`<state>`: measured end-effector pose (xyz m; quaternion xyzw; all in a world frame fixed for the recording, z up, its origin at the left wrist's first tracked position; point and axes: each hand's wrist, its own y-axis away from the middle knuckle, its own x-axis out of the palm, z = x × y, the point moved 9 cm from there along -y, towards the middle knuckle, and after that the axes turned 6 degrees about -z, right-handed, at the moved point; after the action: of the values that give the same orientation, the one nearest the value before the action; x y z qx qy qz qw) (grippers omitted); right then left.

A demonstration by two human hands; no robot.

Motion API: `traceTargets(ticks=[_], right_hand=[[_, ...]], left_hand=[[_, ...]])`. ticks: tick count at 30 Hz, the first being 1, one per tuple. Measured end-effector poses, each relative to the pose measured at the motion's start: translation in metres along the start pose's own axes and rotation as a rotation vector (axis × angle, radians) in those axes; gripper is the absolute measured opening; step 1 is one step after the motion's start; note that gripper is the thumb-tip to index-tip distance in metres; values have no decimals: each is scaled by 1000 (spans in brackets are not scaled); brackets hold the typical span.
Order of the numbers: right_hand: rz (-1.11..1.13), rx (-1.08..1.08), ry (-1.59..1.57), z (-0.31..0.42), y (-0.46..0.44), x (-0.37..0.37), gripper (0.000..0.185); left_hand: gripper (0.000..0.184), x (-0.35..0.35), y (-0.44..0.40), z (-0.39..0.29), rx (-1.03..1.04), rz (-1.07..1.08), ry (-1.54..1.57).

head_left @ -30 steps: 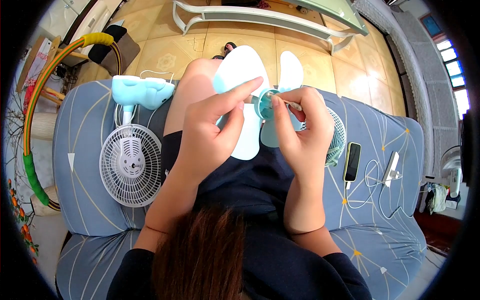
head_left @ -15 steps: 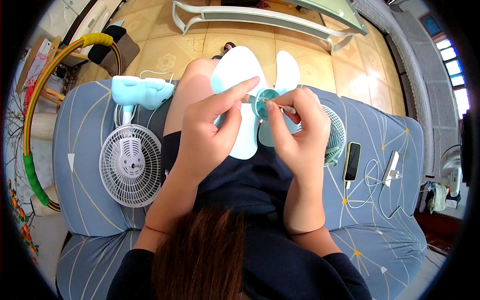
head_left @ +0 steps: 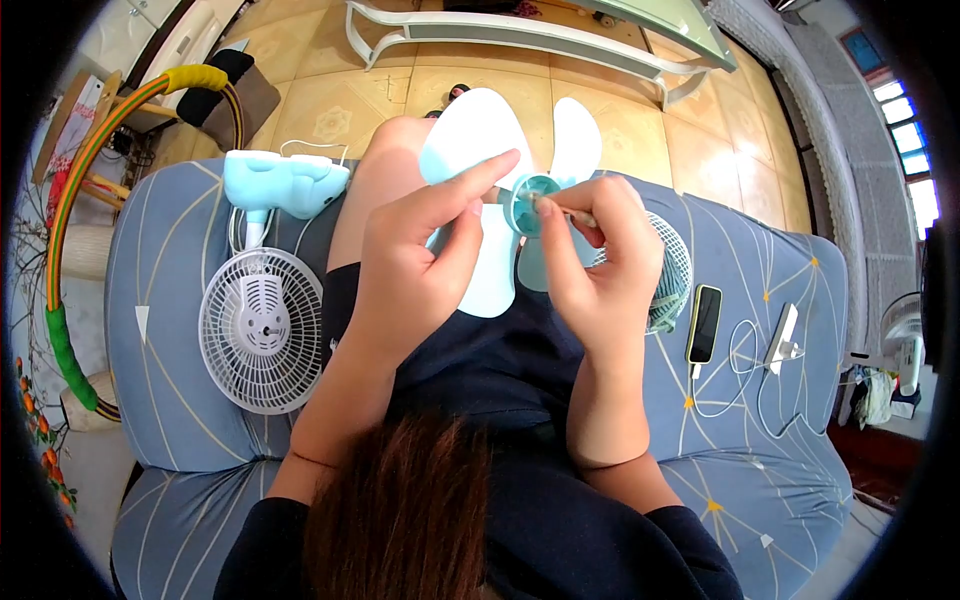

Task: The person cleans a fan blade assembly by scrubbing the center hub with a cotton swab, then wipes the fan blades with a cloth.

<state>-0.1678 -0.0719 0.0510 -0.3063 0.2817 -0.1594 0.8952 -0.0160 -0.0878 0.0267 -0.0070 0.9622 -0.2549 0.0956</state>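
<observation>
My left hand [head_left: 415,260] is closed on the pale blue fan blade [head_left: 488,265], its index finger lying along the blade near the hub. The blade's round, teal hub [head_left: 533,205] faces right, towards my other hand. Between thumb and index finger, my right hand [head_left: 605,260] pinches a thin cotton swab [head_left: 578,215], with its inner end at the open hub. Left of my lap, a fan base with a light blue body [head_left: 285,183] and a white rear grille [head_left: 262,330] lies on the sofa. Another round grille [head_left: 672,272] is partly hidden behind my right hand.
On the blue-grey sofa [head_left: 165,400], to the right, lie a phone [head_left: 705,324] with a cable and a white power strip [head_left: 783,340]. A striped hoop [head_left: 72,215] stands at the left. A glass-topped table [head_left: 690,32] is ahead on the tiled floor.
The fan blade has turned and shifted slightly, with its hub opening facing more towards the camera. My right hand and the swab have made small movements at the hub.
</observation>
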Motion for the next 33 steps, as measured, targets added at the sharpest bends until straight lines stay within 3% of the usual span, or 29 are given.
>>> traceTargets(ticks=[6, 12, 16, 22, 28, 33], right_hand=[[48, 23, -58, 0, 1, 4, 11], [-39, 190, -217, -7, 3, -4, 9], [-56, 50, -132, -9, 2, -4, 9], [16, 214, -198, -11, 5, 1, 9], [-62, 59, -89, -6, 3, -4, 10], [-13, 176, -192, -9, 6, 1, 9]], left_hand=[[39, 1, 2, -2, 11, 1, -5], [38, 1, 0, -2, -42, 7, -15], [37, 1, 2, 1, -72, 24, -20], [39, 1, 1, -3, -2, -13, -8], [38, 1, 1, -2, -23, -7, 2], [38, 2, 2, 1, -23, -9, 2]])
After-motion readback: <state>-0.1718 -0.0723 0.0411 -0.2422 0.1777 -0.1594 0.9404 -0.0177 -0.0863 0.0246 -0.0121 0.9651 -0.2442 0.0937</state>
